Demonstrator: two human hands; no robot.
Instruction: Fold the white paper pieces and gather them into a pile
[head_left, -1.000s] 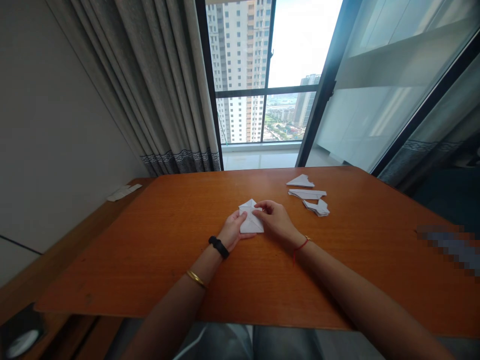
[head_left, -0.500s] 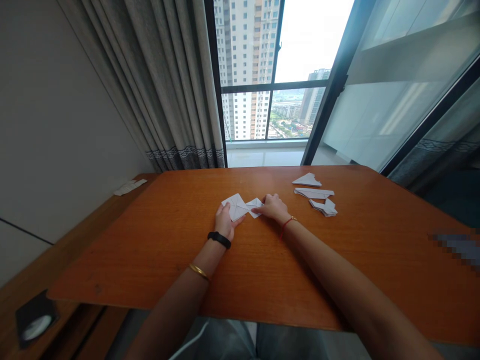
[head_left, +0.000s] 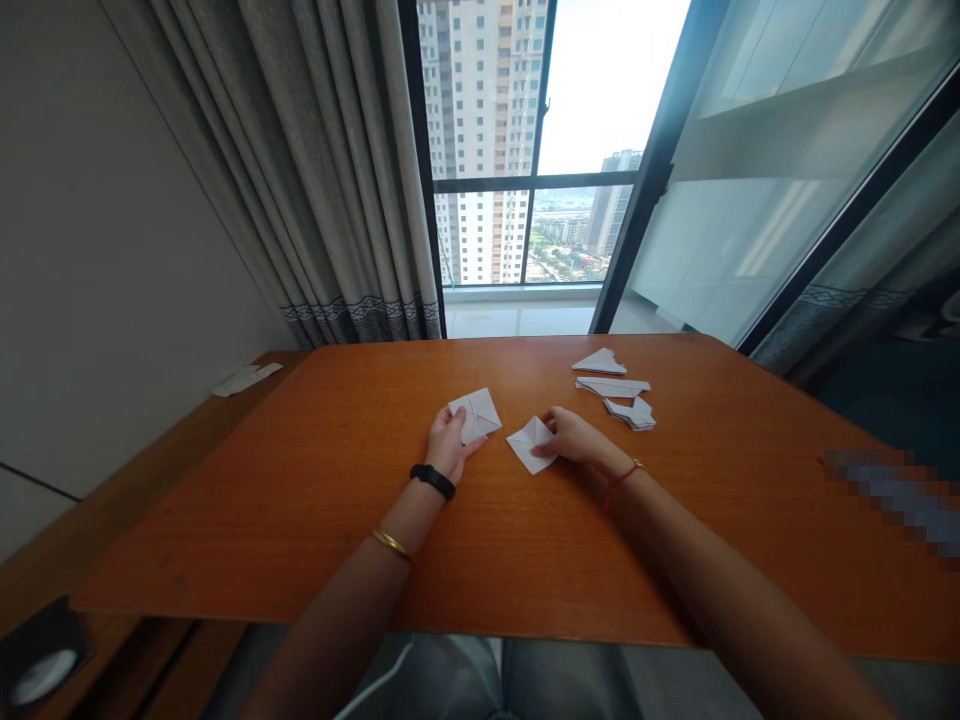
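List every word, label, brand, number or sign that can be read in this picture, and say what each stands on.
None: no text can be read anywhere.
Left folded paper, in the left hand: only lines or creases show.
Right folded paper, in the right hand: likewise.
Black wristband: no readable mark.
Pixelated patch at the right: too blurred to read.

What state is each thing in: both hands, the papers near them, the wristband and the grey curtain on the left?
Left hand, gripping the left paper.
Left paper, creased, held.
Right hand, gripping the right paper.
Right paper, creased, held, apart from the left paper.
Triangular paper, lying on the table.
Long paper strip, lying on the table.
Notched paper, lying on the table.
Black wristband, worn.
Grey curtain, hanging in folds.
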